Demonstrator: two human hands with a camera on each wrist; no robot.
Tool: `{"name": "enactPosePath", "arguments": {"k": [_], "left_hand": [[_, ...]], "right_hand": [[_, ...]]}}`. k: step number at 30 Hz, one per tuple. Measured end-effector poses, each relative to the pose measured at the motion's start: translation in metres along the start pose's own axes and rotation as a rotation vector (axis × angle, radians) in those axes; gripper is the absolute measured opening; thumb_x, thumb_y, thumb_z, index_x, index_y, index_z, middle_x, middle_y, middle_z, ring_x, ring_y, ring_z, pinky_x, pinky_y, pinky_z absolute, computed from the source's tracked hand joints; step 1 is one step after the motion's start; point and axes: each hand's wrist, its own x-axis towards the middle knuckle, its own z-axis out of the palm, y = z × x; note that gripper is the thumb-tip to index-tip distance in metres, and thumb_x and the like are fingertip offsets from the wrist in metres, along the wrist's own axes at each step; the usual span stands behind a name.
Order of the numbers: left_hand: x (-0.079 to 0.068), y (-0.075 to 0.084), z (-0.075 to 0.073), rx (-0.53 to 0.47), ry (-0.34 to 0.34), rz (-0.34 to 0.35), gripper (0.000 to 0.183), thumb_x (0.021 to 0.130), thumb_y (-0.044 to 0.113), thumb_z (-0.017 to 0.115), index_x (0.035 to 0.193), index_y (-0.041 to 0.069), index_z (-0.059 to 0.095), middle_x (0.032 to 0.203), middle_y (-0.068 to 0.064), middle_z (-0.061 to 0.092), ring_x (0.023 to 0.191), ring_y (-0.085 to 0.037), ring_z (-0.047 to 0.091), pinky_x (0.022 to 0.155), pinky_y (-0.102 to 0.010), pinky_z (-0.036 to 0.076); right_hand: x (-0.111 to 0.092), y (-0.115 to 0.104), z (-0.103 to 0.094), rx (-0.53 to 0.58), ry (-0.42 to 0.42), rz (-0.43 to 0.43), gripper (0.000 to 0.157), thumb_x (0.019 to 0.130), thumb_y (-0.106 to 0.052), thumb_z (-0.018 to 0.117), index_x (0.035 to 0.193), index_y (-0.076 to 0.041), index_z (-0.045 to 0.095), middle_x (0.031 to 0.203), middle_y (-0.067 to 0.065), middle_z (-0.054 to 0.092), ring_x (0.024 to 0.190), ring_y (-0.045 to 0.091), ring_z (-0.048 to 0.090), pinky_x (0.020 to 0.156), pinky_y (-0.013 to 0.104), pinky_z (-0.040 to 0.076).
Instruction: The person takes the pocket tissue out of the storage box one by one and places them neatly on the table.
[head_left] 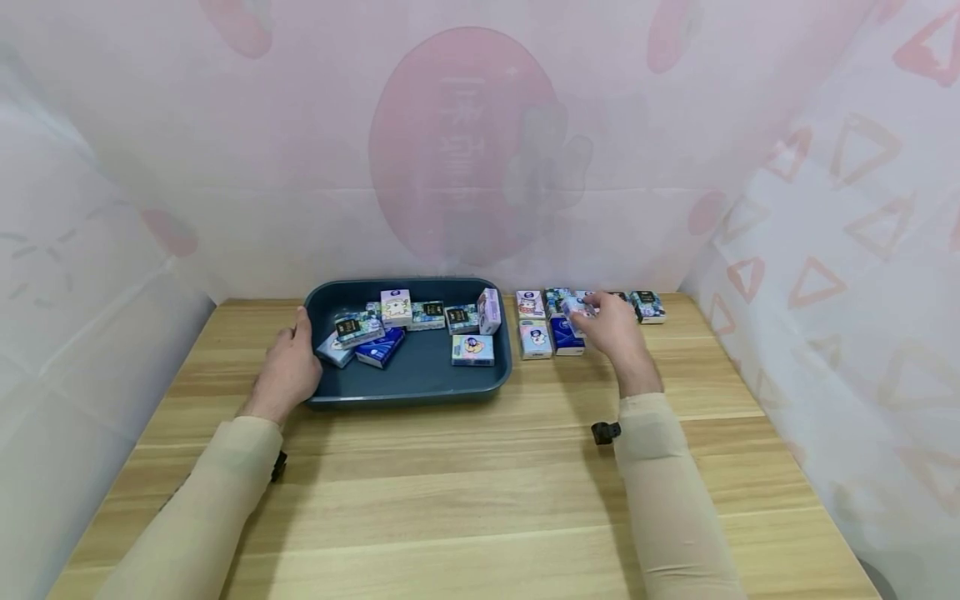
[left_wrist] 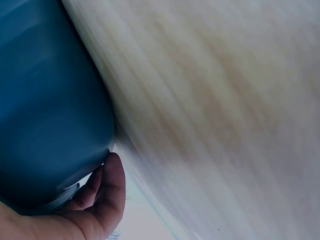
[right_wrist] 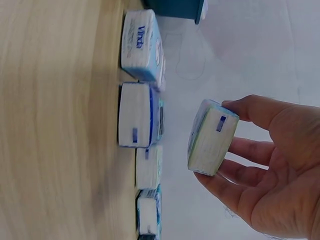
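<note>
Tissue pack point(right_wrist: 214, 139) held above table point(head_left: 450, 500) in right hand point(head_left: 613, 327).

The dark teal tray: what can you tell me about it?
The tray is smooth, plastic-looking and rectangular, with rounded corners and raised walls. It sits open side up on the wood-grain table. The left hand holds its left end; jumbled tissue packs occupy part of its floor.

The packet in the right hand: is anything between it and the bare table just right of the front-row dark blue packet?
Nothing visible. In the right wrist view, the right hand holds the packet in open air above the table; the dark blue packet lies to one side.
</note>
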Motion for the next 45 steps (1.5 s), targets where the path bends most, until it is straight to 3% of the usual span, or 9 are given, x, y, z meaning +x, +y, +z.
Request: {"name": "enactPosePath", "arguments": {"k": [11,27,36,45], "left_hand": [[-0.001,0.004,0.0,0.01,0.021,0.026,0.087,0.113,0.001,0.043,0.185,-0.005,-0.006,0.166,-0.055,0.039,0.125,-0.061,0.064,0.112,-0.08,0.056],[-0.001,0.002,0.0,0.013,0.019,0.022,0.085,0.114,0.0,0.041,0.185,-0.004,-0.006,0.167,-0.055,0.038,0.134,-0.066,0.062,0.116,-0.082,0.055],[-0.002,0.002,0.0,0.005,0.01,0.011,0.084,0.114,0.0,0.041,0.185,-0.005,-0.004,0.168,-0.055,0.036,0.133,-0.065,0.062,0.117,-0.082,0.055],[-0.002,0.002,-0.001,0.004,0.009,0.005,0.085,0.115,0.0,0.04,0.186,-0.004,-0.006,0.169,-0.055,0.035,0.134,-0.065,0.06,0.118,-0.083,0.054]], "right_hand": [[-0.002,0.017,-0.004,-0.041,-0.018,0.086,0.06,0.118,-0.03,0.07,0.162,0.009,0.061,0.163,0.033,0.067,0.146,0.049,0.069,0.127,0.062,0.057],[0.006,0.043,0.0,-0.045,-0.103,0.159,0.056,0.118,-0.027,0.069,0.159,0.011,0.061,0.162,0.035,0.065,0.142,0.048,0.069,0.125,0.06,0.059],[0.012,0.041,0.01,-0.079,-0.106,0.169,0.052,0.116,-0.023,0.071,0.155,0.011,0.064,0.16,0.034,0.067,0.145,0.05,0.069,0.126,0.061,0.059],[0.019,0.035,0.012,-0.148,-0.105,0.176,0.048,0.116,-0.021,0.071,0.152,0.011,0.068,0.154,0.033,0.073,0.128,0.039,0.074,0.117,0.054,0.064]]}}
